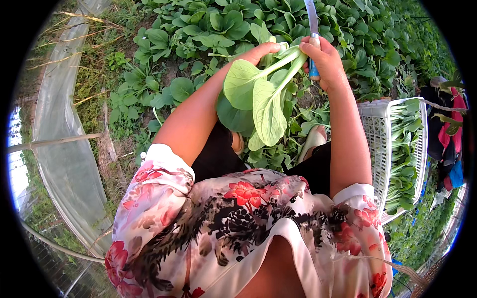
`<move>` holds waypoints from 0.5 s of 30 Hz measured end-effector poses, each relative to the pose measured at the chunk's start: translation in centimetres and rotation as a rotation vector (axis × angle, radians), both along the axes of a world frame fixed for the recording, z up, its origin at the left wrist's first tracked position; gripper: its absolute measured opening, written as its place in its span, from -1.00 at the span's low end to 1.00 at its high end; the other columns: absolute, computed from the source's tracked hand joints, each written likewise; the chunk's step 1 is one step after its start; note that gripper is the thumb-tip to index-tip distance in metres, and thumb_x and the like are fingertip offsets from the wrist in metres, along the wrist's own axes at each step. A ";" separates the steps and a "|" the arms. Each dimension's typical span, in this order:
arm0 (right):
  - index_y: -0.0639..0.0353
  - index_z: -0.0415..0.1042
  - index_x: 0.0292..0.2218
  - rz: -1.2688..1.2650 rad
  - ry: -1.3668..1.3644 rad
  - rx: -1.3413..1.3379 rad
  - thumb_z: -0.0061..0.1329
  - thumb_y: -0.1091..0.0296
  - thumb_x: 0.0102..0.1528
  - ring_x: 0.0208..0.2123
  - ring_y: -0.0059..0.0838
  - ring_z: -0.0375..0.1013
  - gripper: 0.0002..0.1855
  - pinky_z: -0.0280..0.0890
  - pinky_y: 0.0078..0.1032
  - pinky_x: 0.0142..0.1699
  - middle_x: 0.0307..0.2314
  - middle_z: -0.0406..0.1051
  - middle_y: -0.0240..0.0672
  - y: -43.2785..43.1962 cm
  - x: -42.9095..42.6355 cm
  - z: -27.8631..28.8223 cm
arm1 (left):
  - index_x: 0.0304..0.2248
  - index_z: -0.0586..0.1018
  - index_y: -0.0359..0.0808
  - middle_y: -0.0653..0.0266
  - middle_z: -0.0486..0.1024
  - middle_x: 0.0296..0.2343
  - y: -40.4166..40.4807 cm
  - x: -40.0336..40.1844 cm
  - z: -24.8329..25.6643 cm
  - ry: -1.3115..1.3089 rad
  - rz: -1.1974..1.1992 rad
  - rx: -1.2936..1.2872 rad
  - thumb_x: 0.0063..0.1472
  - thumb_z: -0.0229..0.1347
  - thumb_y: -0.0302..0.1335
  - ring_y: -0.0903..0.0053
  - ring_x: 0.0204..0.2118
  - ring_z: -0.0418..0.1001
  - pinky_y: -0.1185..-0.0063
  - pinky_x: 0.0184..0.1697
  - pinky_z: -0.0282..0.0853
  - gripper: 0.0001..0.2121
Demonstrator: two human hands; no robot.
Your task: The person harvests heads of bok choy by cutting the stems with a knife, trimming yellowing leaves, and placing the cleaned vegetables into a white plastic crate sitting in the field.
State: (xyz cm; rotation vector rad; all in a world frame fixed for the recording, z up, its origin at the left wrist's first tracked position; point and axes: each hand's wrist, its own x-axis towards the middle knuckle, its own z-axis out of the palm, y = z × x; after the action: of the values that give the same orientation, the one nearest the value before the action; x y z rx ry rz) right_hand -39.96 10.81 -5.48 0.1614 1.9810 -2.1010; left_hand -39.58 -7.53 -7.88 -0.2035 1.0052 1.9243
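Both hands meet over a bed of leafy greens (231, 24). My left hand (262, 52) holds a bok choy plant (275, 69) near its pale base, thumb on top, fingers hidden behind it. The plant's broad leaves hang down towards me. My right hand (324, 59) is closed around the wood-and-blue handle of a knife (313, 22), whose slightly curved blade points away from me. The thumb of that hand presses on the bok choy's pale stems as well.
A white plastic crate (388, 149) filled with rows of bok choy stands at my right. Beyond it lie dark, pink and blue cloths (449, 130). Plastic sheeting (61, 149) runs along the left, crossed by a pole (56, 142). My feet are among low plants.
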 end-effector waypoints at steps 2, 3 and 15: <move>0.27 0.23 -0.31 -0.026 0.043 0.094 -0.05 0.31 -0.14 -0.66 -0.62 0.25 -0.65 0.18 -0.66 -0.59 -0.59 0.28 -0.36 -0.3 0.0 -0.2 | -0.19 0.35 -0.33 0.22 0.45 -0.43 0.4 0.6 0.6 0.174 0.031 -0.018 0.00 0.06 -0.23 0.58 -0.46 0.44 0.65 -0.42 0.39 -0.57; 0.27 0.23 -0.31 -0.018 0.041 0.084 -0.05 0.31 -0.14 -0.66 -0.62 0.25 -0.65 0.18 -0.66 -0.59 -0.59 0.28 -0.36 -0.9 0.1 -0.2 | -0.19 0.35 -0.33 0.22 0.45 -0.43 0.2 0.8 0.4 0.171 0.038 -0.028 0.00 0.06 -0.23 0.58 -0.46 0.44 0.65 -0.42 0.39 -0.57; 0.23 0.22 -0.20 0.157 0.055 0.201 -0.09 0.40 -0.15 -0.64 -0.65 0.23 -0.59 0.17 -0.68 -0.55 -0.60 0.26 -0.40 -0.1 1.3 0.8 | -0.14 0.27 -0.29 0.32 0.38 -0.29 -0.5 -0.4 -0.9 0.748 -0.029 -0.198 -0.24 0.26 -0.48 0.58 -0.22 0.32 0.59 -0.11 0.20 -0.40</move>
State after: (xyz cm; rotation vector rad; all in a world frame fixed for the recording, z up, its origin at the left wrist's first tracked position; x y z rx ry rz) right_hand -38.65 10.74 -4.64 -0.0160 2.1583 -1.8285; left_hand -39.99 -8.05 -8.78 0.4550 1.6709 1.8986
